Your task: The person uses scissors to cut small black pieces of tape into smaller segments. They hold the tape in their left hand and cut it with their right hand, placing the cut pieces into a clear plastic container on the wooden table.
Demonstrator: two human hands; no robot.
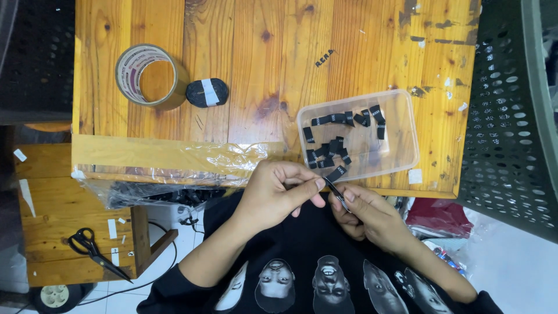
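Head view: both hands meet just below the near edge of the wooden surface (256,70), over the black shirt (314,250) on the person's lap. The left hand (273,192) is closed in a pinch, thumb and forefinger pressed on the upper end of a small black label strip (336,194). The right hand (363,216) is curled shut around the strip's lower end. The strip is thin and partly covered by fingers, so whether it is one label or a folded pair is hard to tell.

As for progress, it looks to be somewhere in the middle: a clear plastic container (407,136) on the surface, just beyond the hands, holds about a dozen loose black labels (331,145) lying at odd angles, and one more label (337,172) hangs over its near rim. Only the one strip is in hand. No finished pile can be seen, so how many are done cannot be read from here.

The held strip's long axis runs on a slant, from upper left near the left thumb down to lower right into the right palm; its upper end points toward the container.

Further off on the surface stand a roll of brown tape (148,75) and, just beside it, a black thread spool (207,92). A crumpled clear plastic bag (192,160) hangs over the near edge. Scissors (93,250) lie on a lower wooden shelf to the left, well apart from the hands.
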